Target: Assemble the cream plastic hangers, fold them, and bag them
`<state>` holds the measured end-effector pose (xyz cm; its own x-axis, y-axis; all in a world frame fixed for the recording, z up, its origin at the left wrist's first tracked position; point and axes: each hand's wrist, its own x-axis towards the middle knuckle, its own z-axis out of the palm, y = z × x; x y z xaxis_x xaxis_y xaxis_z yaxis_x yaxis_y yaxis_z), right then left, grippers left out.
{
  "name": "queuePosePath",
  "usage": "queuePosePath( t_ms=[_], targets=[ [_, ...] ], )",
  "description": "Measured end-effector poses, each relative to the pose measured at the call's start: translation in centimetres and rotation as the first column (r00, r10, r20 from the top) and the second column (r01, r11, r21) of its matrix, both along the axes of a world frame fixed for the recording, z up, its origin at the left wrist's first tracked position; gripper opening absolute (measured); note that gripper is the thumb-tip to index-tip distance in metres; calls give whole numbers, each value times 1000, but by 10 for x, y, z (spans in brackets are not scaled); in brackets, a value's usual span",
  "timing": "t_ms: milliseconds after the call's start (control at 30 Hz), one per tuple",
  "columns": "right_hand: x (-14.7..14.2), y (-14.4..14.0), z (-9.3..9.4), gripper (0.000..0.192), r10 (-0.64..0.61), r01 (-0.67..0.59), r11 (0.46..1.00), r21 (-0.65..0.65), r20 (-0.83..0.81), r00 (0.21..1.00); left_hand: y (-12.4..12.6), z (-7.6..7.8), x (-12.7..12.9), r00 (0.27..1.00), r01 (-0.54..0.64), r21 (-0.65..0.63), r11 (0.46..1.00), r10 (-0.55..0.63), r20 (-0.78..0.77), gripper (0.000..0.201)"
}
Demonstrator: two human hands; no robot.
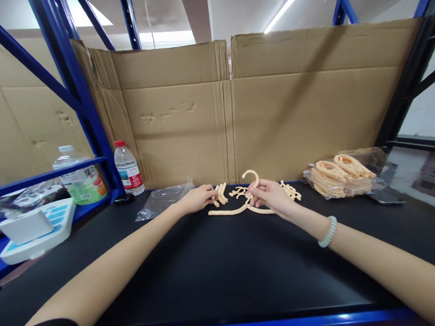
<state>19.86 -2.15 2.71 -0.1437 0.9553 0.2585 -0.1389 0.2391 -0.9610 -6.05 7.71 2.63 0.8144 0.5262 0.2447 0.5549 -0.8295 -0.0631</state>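
My right hand (270, 197) is closed around the neck of a beige plastic clothes hanger (228, 212). Its hook stands up above my fingers, and its two arms spread out low over the black table top. At the left, my left hand (199, 198) has its fingers curled together at a small group of beige plastic strips (223, 193), pinching the nearest one; the fingertips partly hide it. Small beige hook-shaped parts (238, 192) lie behind the hanger. More small beige parts (291, 190) are heaped just beyond my right hand, which covers some of them.
A clear plastic bag (164, 200) lies left of my left hand. Bagged beige hangers (339, 175) sit at the right beside a dark flat device (387, 197). A red-capped bottle (128, 170), a larger bottle (80, 180) and a white power strip (39, 234) stand left. Cardboard (177, 121) walls the back.
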Motion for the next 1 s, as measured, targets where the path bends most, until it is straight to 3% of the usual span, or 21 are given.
queuePosePath(
  t_ms=[233,400,467,567,767,1000],
  targets=[
    [-11,-24,-22,30,89,-95,985,-140,-50,995,-7,-1,0,993,-57,76,995,49,112,17],
    [-11,-33,-23,28,89,-121,973,-196,-164,982,-44,-3,8,932,-142,88,986,104,348,36],
    [-12,-34,-26,28,96,-138,968,-210,-198,976,-68,-5,12,850,29,-18,999,-15,526,32],
    [-15,-34,-32,26,97,-147,967,-210,-232,968,-97,-9,20,805,204,-77,976,-122,580,22],
    [-17,-35,-35,21,141,-186,964,-191,-228,963,-108,-17,34,613,301,-403,864,149,776,13],
    [-18,-38,-31,23,206,-228,955,-190,-129,970,-107,-24,36,640,291,-577,764,293,711,11]
  ],
)
